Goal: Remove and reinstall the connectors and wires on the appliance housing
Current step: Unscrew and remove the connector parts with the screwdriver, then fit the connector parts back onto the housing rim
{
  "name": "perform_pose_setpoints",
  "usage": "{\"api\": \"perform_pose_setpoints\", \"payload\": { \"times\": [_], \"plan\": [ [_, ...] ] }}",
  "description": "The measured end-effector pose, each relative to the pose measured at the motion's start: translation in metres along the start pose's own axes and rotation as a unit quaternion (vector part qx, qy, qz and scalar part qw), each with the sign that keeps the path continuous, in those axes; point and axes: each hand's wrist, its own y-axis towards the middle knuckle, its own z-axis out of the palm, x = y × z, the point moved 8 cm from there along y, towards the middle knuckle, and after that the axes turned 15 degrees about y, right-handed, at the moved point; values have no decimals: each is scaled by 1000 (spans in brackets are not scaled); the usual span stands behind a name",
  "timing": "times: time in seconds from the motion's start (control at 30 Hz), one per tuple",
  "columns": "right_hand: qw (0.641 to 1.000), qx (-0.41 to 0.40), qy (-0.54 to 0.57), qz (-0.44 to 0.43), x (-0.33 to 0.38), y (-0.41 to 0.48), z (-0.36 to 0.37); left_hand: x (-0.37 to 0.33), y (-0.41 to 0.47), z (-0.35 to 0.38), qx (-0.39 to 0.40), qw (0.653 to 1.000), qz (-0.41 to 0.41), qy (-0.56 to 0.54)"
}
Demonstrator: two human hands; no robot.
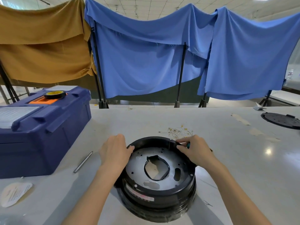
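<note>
the appliance housing [155, 200] is black plastic, glossy on its rim and outer wall, with a paper label [141, 196] on its side. its inner plate [138, 168] is dull grey metal, matt and mottled. the table [235, 159] top is smooth and pale, with a shiny glare spot. the toolbox [48, 143] is dark blue moulded plastic; the tape roll [55, 94] on it is glossy black. a thin rod [83, 161] looks like bare metal. the tool [188, 145] pinched in the right hand [196, 153] has a teal, plastic-looking handle. the blue cloth [146, 62] and mustard cloth [40, 46] hang matt and creased.
</note>
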Motion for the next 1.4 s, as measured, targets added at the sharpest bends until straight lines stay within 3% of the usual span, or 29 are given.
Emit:
{"api": "perform_pose_setpoints", "payload": {
  "times": [0.1,0.27,0.4,0.63,0.93,1.07,1.4],
  "plan": [
    [998,6,66,4,-2,1,-5,0,-6,4,-12,1000,-4,-24],
    [962,-162,220,26,-10,-2,-72,-5,-7,14,33,989,68,-130],
    [909,-259,328,-4,-16,-13,-112,-2,-7,15,49,987,85,-129],
    [897,-352,257,-77,-29,-37,-123,0,-8,16,30,991,77,-107],
    [952,-265,147,31,-89,-41,-74,0,-10,15,7,990,60,-124],
    [947,-244,190,83,-111,-45,-63,1,-10,17,5,992,58,-116],
    [936,-237,257,48,-105,-38,-53,1,-10,17,-2,992,64,-111]
  ]
}}
